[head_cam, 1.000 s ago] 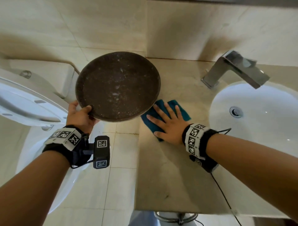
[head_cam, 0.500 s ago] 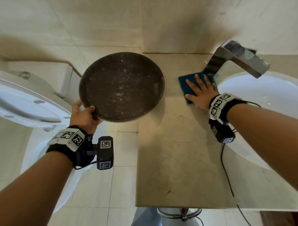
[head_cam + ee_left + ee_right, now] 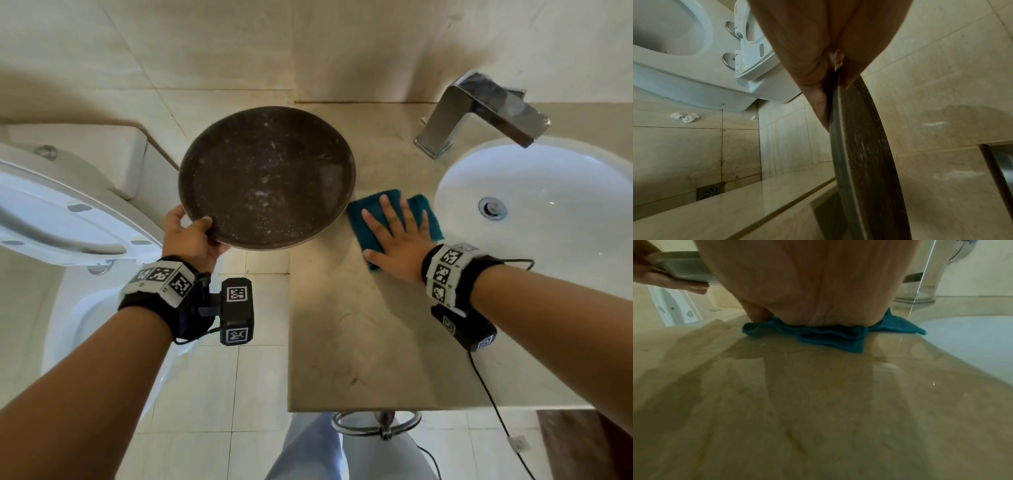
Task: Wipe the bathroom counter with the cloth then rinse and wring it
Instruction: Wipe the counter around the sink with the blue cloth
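A teal cloth (image 3: 363, 219) lies flat on the beige stone counter (image 3: 370, 342), just left of the white sink basin (image 3: 548, 219). My right hand (image 3: 397, 236) presses on it with straight, spread fingers. The right wrist view shows the cloth (image 3: 830, 337) bunched under my palm on the glossy counter (image 3: 818, 402). My left hand (image 3: 191, 236) grips the rim of a dark round tray (image 3: 267, 174) and holds it lifted over the counter's left edge. In the left wrist view the tray (image 3: 865, 154) runs edge-on, pinched between thumb and fingers.
A chrome faucet (image 3: 479, 113) stands at the back right beside the basin. A white toilet (image 3: 68, 219) with raised seat is at the left, over tiled floor. A metal towel ring (image 3: 376, 425) hangs below the counter's front edge. Tissue scraps (image 3: 684, 116) lie on the floor.
My right hand has slid the cloth from the base of the faucet back toward me and to the left, to the counter's middle. The left hand keeps holding the tray up.
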Motion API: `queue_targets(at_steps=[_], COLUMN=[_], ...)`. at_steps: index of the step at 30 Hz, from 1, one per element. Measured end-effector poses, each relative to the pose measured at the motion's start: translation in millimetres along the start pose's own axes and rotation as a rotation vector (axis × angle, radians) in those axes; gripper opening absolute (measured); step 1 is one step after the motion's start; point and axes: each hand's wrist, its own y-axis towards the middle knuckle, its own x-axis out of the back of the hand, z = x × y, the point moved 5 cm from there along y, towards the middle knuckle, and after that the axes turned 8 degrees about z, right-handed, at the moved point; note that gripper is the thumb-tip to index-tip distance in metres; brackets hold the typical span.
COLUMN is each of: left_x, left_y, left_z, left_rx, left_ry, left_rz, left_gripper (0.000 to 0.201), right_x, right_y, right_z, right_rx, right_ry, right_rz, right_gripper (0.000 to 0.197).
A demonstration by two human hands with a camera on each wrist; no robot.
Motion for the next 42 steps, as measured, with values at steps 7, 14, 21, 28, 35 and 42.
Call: queue_targets(at_steps=[7,14,21,28,35,42], left_x=[-3,2,-2,-7,-20,-39], left_y=[-2,-10,-31,-53,-57,-44], left_z=[-2,2,16,23,32,43], left_rx=[0.003,-0.014,-0.037,-0.065,-0.056,0.001], left_ry=[0.006,-0.011,-0.039,-0.058,-0.09,-0.105], left_rz=[-0.01,-0.04,-0.093,-0.107,-0.115,-0.077], left_gripper=[0.049,0.048,0.049,0.047,0.049,0.051], right_x=[14,16,-21,-40,-51,-43], right_y=[14,19,-20,-53,-74,-75], right_z=[14,35,54,69,52,47], right_rx=[0.048,0.038,0.251,0.36,0.556,0.58], right_ry=[-0.02,-0.016,-0.138,-0.222,-0.303,-0.19], right_rz=[0.026,0.029,0.069,0.057,0.101,0.092], right_gripper=[0.068,0.065,0.06,0.061,0.069,0.062])
